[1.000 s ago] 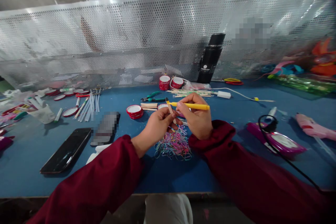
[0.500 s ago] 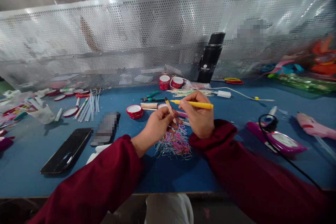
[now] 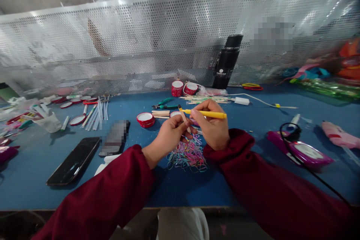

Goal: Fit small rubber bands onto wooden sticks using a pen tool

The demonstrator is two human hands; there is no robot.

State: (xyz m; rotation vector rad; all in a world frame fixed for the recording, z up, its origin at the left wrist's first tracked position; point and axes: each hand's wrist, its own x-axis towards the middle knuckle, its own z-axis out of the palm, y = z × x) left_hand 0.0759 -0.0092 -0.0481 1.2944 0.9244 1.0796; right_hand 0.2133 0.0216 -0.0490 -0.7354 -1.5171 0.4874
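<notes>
Between the fingers of my left hand (image 3: 171, 133) is a flat wooden craft stick (image 3: 183, 115), held tilted, its upper end dark. My right hand (image 3: 214, 127) grips a yellow marker pen (image 3: 210, 114) like a writing tool. The marker's tip touches or nearly touches the stick just below the dark end. Beneath both hands lies a heap of thin multicoloured rubber bands (image 3: 189, 155). Behind my left hand are a small stack of craft sticks (image 3: 161, 114) and a red-rimmed round lid stack (image 3: 145, 120).
Two phones (image 3: 73, 161) lie to the left, beyond them clear glue sticks (image 3: 95, 114) and a white cup (image 3: 48, 123) of markers. Green-handled pliers (image 3: 165, 102), red drums (image 3: 177, 88) and a black flask (image 3: 228, 62) stand further back. At right are a purple device (image 3: 302, 150) and pink glue gun (image 3: 339, 134).
The marker's tip has moved slightly left, closer to the stick's dark end. Both hands keep their grips, and the whole view has shifted a little.
</notes>
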